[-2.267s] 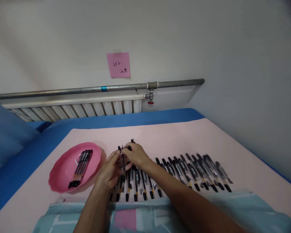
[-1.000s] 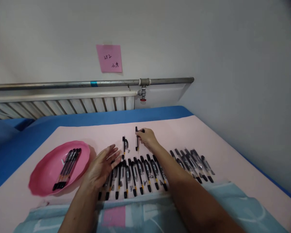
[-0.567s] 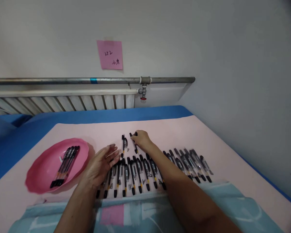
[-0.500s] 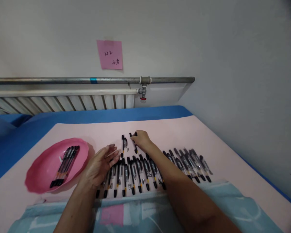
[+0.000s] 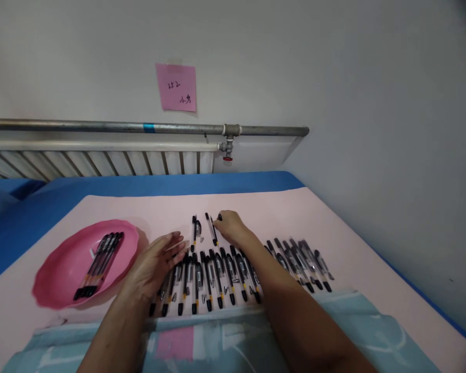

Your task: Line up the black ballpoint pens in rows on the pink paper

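My right hand is closed, its fingertips pinching a small black piece that looks like a pen cap. Just left of it lies a slim pen part with black ends. My left hand hovers over the left end of the row, fingers apart, holding nothing. Farther left of centre, a pen part lies with a black cap and a small metal tip. Between my forearms runs a row of taken-apart pens, with caps and metal tips among them; my arms partly hide it.
A pink scalloped plate at left holds several pens. More pen parts lie right of my right forearm. A pale pink sheet covers the surface, with a blue-green cloth at the near edge. Behind are a radiator and a wall.
My right hand has moved slightly right of the slim pen part, the black piece still in its fingers. My left hand stays open over the row. The whole view has shifted a little.
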A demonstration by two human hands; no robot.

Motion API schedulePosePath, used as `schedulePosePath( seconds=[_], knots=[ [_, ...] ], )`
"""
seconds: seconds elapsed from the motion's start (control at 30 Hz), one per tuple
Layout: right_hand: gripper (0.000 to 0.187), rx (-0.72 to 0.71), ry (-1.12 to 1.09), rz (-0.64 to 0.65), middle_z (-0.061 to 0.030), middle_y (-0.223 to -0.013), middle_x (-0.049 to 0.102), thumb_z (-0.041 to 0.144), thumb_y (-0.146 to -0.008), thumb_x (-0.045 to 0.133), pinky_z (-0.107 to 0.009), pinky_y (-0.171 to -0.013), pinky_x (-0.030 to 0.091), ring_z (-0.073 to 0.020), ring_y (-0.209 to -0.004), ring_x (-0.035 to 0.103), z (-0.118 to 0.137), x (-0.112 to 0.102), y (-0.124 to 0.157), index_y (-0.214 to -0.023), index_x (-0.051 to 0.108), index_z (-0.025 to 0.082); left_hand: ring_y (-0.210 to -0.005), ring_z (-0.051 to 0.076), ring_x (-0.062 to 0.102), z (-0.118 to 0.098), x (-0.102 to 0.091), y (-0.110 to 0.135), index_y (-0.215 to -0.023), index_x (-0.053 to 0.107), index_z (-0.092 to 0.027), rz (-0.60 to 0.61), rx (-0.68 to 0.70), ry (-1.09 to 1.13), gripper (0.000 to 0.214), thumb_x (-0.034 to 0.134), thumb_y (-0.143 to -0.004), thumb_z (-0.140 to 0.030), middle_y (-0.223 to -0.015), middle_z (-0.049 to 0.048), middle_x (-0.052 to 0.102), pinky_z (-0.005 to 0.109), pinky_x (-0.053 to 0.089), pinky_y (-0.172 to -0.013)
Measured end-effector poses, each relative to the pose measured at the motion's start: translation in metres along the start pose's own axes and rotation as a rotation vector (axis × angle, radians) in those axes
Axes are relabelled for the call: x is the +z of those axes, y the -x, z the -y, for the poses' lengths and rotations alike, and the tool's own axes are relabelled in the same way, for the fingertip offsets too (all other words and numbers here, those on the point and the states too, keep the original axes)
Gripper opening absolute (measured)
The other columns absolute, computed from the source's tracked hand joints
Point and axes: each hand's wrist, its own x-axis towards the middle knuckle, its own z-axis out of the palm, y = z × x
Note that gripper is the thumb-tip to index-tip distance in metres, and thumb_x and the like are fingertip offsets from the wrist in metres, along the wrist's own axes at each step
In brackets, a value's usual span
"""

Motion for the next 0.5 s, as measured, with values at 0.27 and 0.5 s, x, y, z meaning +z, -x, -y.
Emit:
schedulePosePath(
  seconds=[0.27,0.5],
  knots=[
    [0.021,-0.019,-0.016,-0.025,-0.0064,-0.07,0.065,0.028,-0.077,0.051,-0.021,-0.054,0.036,-0.0135,-0.062,0.057,-0.002,-0.001,-0.001,-0.079,0.066,0.013,-0.085,0.02,0.064,0.002,-0.003,-0.003,-0.083,0.063,-0.011,0.001,0.004,-0.044,0.012,0.052,-0.079,-0.014,-0.094,0.0105,0.065,0.03,0.054,-0.073],
    [0.02,-0.04,-0.042,-0.053,-0.0056,-0.078,0.066,0.027,-0.075,0.051,-0.02,-0.054,0.035,-0.0124,-0.064,0.056,-0.008,-0.012,-0.003,-0.084,0.064,0.014,-0.083,0.019,0.065,0.003,-0.006,-0.006,-0.084,0.062,-0.011,0.017,-0.001,-0.053,0.012,0.052,-0.079,-0.013,-0.089,0.0106,0.065,0.029,0.054,-0.072]
  ],
)
